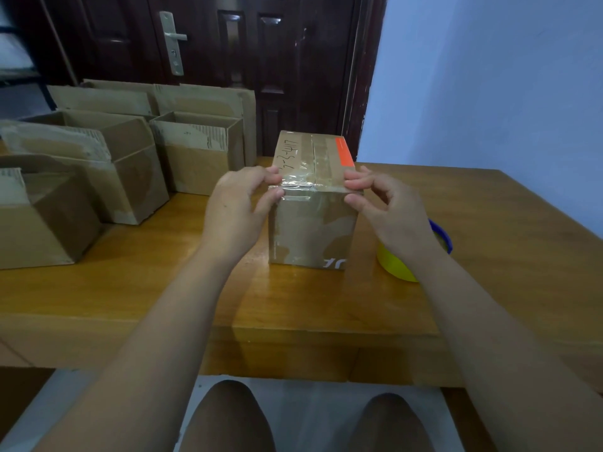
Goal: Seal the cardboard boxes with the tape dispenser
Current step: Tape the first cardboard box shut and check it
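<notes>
The left hand (235,210) and right hand (391,210) pinch the near top edge of the box (313,230) at 7 and 5 o'clock; uneven pressing could wrinkle the tape (303,184).

A wooden table (456,256) with a glossy, honey-coloured top fills the middle of the view, its thick front edge facing the camera. Behind it stands a dark brown panelled door (248,60) in a dark frame. The door carries a silver lever handle (173,37) on a long metal plate, with a keyhole below the lever. To the right of the door rises a plain pale blue wall (489,76). Below the table's front edge lies a light grey floor (310,402).
</notes>
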